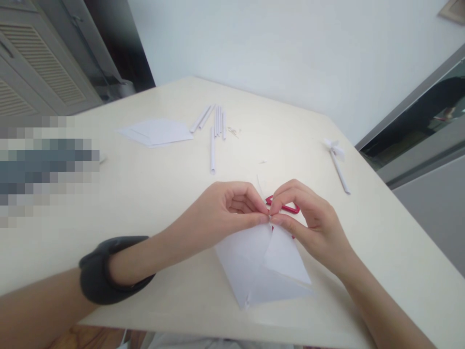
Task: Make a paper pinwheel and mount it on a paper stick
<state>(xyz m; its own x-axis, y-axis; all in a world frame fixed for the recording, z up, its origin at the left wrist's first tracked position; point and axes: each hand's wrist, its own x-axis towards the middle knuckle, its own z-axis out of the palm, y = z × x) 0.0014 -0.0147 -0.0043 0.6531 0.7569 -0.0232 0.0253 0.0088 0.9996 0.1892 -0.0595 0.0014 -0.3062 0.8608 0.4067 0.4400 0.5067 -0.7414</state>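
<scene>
We take the folded white paper (263,264) as landmark; it lies on the table (145,194) near the front edge. Our left hand (221,211) and right hand (308,218) meet at the far tip of the paper, both w/ thumb and forefinger pinched narrow on the paper corners there. A red scissors handle (286,207) shows just behind the paper, partly hidden under the right hand. Far behind the paper, to the left, are several rolled paper sticks (214,123) and a stack of white sheets (156,132). To the right & behind the paper lies a finished paper pinwheel (337,162). A black band (103,271) sits on the left wrist.
</scene>
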